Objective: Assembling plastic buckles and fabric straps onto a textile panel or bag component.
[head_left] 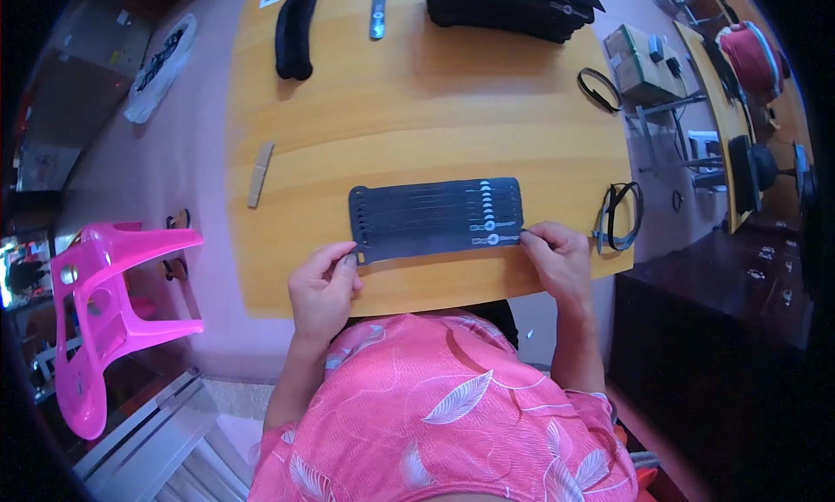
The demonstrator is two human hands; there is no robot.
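In front of me on the wooden table [391, 145], several flat black straps [422, 204] lie fanned out, overlapping like steps. Each has a slot at its left end and a pale printed mark near its right end. The nearest strap [426, 247] is stretched between my hands. My left hand [323, 289] pinches its slotted left end between thumb and fingers. At the other end, my right hand [561, 263] pinches the right tip, its fingers closed. Both hands are just over the table's near edge.
A tall stack of black straps [504, 6] stands at the far side, beside a single strap [377, 15] and a black bundle [297, 32]. Loose black loops [619, 215] lie at the right edge, a beige strip [260, 176] at the left. A pink stool [113, 276] stands left.
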